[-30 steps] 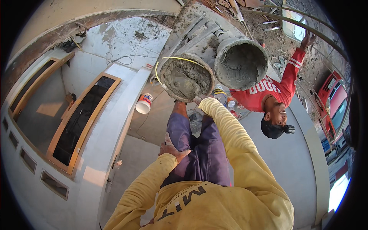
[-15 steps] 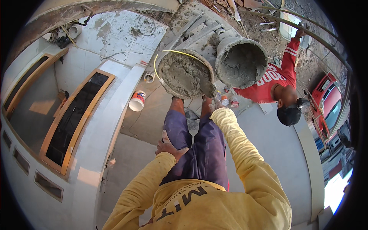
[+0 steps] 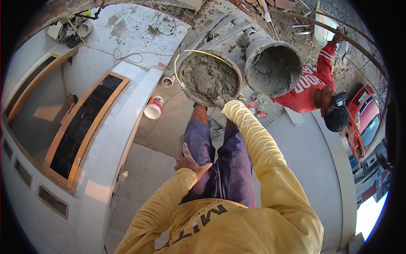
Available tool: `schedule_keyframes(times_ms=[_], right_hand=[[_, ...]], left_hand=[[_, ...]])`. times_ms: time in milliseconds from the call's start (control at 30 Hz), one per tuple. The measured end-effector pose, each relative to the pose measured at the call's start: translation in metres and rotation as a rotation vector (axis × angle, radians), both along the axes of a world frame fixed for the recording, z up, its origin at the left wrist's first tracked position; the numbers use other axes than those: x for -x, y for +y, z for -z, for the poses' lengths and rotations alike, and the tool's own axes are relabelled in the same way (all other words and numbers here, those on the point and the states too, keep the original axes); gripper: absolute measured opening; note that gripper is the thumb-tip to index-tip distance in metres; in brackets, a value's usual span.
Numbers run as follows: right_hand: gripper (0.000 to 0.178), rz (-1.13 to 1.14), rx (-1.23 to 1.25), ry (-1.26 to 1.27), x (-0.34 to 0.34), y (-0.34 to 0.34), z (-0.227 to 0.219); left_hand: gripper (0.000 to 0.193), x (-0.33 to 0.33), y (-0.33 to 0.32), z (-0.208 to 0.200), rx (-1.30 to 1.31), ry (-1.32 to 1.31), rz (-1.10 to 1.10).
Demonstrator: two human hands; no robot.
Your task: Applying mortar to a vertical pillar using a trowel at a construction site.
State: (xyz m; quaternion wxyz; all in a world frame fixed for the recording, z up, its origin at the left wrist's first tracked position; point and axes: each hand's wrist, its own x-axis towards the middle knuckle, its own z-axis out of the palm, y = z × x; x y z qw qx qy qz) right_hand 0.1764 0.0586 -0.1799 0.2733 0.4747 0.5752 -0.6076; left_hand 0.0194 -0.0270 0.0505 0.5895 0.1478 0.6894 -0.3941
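Note:
My right hand (image 3: 221, 101) is closed at the near rim of a round bucket (image 3: 240, 80) with a yellow handle. Its fingers are partly hidden against the rim, and I cannot make out what they grip. Wet grey mortar (image 3: 207, 78) fills this bucket, its surface rough and heaped. Lower down, my left hand (image 3: 190, 161) lies on my left thigh near the knee, fingers apart, holding nothing. Just right of the first bucket, a second bucket (image 3: 253, 55) leans toward me, its inside coated with grey mortar.
A person in a red top (image 3: 306, 91) bends at the right, an arm stretched toward a pale container (image 3: 325, 26). A white and red tub (image 3: 153, 108) lies left of my legs. Wooden boards (image 3: 228, 36) sit behind the buckets. A wood-framed window (image 3: 89, 127) is at left.
My right hand has moved left and forward to the bucket's rim. The mortar lump that hung beside it at the right edge no longer shows there. My left hand stays on the thigh.

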Motion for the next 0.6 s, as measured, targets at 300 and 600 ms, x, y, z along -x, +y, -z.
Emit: schedule_keyframes(times_ms=[300,600], right_hand=[[0.047,0.268,-0.44,-0.012,0.008,-0.039,-0.057],[0.048,0.241,0.178,-0.098,0.006,-0.035,-0.023]], left_hand=[[0.12,0.0,0.007,-0.001,0.041,-0.004,-0.026],[0.12,-0.002,0.008,-0.004,0.047,-0.011,-0.034]])
